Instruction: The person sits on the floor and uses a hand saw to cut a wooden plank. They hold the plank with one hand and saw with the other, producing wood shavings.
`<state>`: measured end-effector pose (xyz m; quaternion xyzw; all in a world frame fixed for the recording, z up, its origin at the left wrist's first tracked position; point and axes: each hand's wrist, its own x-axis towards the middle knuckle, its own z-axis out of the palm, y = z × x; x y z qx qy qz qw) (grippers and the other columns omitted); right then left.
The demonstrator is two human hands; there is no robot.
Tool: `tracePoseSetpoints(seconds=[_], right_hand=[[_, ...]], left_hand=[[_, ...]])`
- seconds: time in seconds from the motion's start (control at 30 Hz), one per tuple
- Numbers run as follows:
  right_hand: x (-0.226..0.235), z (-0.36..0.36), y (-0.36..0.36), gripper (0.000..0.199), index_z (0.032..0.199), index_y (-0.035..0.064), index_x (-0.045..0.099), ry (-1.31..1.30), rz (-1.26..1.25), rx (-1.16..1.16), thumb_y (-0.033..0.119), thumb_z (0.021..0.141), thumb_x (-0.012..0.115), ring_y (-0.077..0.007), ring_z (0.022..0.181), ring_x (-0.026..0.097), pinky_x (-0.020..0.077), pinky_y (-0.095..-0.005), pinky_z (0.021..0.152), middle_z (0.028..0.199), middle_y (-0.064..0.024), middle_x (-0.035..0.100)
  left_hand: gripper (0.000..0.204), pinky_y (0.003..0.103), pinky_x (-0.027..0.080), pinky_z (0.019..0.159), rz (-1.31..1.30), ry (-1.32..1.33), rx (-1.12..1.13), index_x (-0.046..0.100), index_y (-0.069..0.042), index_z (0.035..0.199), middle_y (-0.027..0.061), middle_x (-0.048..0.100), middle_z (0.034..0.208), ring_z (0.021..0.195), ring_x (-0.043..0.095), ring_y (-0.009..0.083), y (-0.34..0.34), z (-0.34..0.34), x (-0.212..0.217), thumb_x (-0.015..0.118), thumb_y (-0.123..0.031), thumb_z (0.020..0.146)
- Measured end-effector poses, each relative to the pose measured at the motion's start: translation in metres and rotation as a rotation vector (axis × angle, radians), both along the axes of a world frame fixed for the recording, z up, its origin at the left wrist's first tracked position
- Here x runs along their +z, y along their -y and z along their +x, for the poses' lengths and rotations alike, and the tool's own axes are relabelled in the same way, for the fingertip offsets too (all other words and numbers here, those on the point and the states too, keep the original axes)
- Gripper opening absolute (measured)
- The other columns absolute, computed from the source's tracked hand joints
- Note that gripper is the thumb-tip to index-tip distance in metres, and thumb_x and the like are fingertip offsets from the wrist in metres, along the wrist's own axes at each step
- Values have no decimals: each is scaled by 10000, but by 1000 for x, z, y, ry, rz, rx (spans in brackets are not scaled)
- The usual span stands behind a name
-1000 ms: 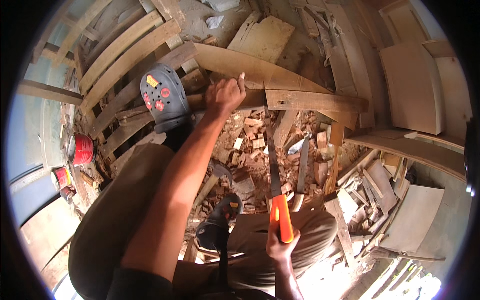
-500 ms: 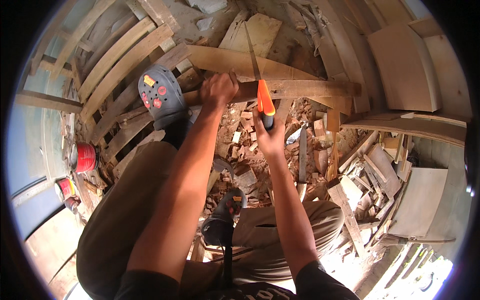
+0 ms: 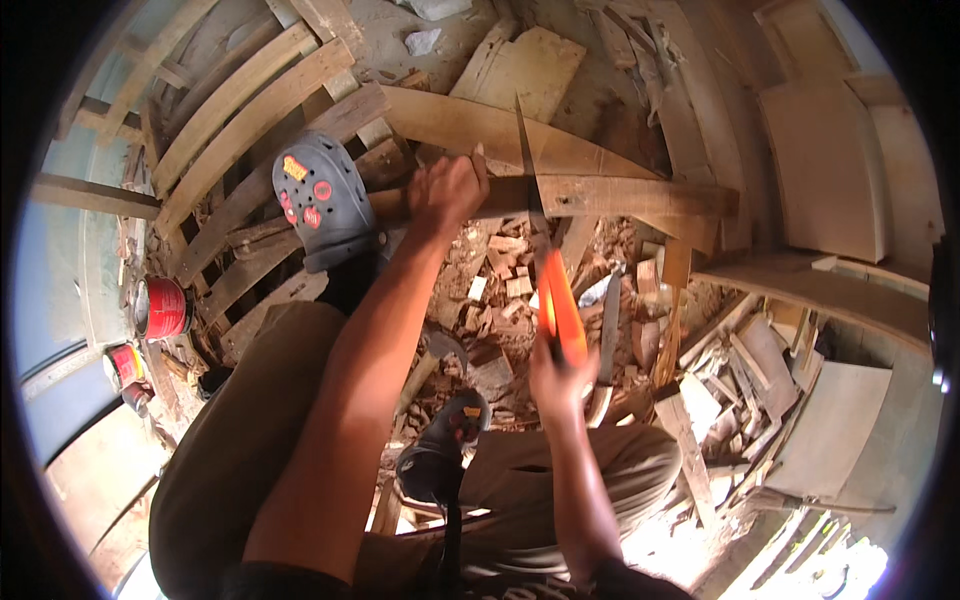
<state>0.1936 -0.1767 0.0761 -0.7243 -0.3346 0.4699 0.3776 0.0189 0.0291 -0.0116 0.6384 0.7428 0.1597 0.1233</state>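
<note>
A wooden plank (image 3: pixel 640 196) lies crosswise in front of me. My left hand (image 3: pixel 450 188) is closed around it, left of the saw. A handsaw (image 3: pixel 564 305) with an orange handle is in my right hand (image 3: pixel 562 378), whose fingers wrap round the grip. The saw's narrow dark blade crosses the plank just right of my left hand, its tip pointing away from me. My left foot, in a grey clog (image 3: pixel 322 198) with colourful charms, presses on the plank's left end. How deep the blade sits in the wood I cannot tell.
Wood offcuts (image 3: pixel 510 275) and chips cover the ground under the plank. A slatted wooden frame (image 3: pixel 235 95) leans at the far left, near a red can (image 3: pixel 165 308). More scrap wood (image 3: pixel 745 375) and a leaning panel (image 3: pixel 830 425) are at the right. My other clog (image 3: pixel 445 440) is below.
My right hand has drawn the saw back toward me and slightly right, so the handle is now well clear of the plank. The left hand keeps its hold on the plank.
</note>
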Motion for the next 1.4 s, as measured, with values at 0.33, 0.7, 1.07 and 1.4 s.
tracePoseSetpoints(seconds=[0.33, 0.7, 1.07, 1.4], right_hand=[[48, 18, 88, 109, 872, -29, 673, 45, 137, 67, 53, 803, 655, -90, 631, 591, 510, -279, 708, 680, -17, 630], [48, 45, 143, 255, 1002, -25, 702, 30, 153, 222, 133, 802, 685, -115, 577, 608, 500, -272, 583, 674, -44, 650], [-36, -7, -57, 68, 795, -2, 656, 65, 134, 154, 65, 808, 662, -78, 583, 573, 495, -285, 567, 633, -40, 633], [41, 34, 102, 116, 889, 28, 689, 159, 119, 238, 68, 781, 672, -129, 614, 641, 526, -307, 633, 677, -48, 646]], left_hand=[[449, 519, 557, 780, 22, -90, 65, 723, -82, 736, 193, 716, 806, 754, 705, 399, -6, -6, 11, 473, -370, 974], [472, 521, 568, 710, 131, -137, -24, 719, -63, 697, 226, 690, 744, 707, 695, 419, 10, -1, -3, 463, -339, 982], [476, 513, 566, 739, 33, -95, -6, 723, -19, 707, 224, 701, 766, 738, 705, 411, -12, -3, 12, 448, -300, 976], [481, 513, 566, 761, -9, -56, 70, 735, -30, 736, 231, 705, 797, 764, 706, 416, -12, -9, 7, 443, -323, 980]])
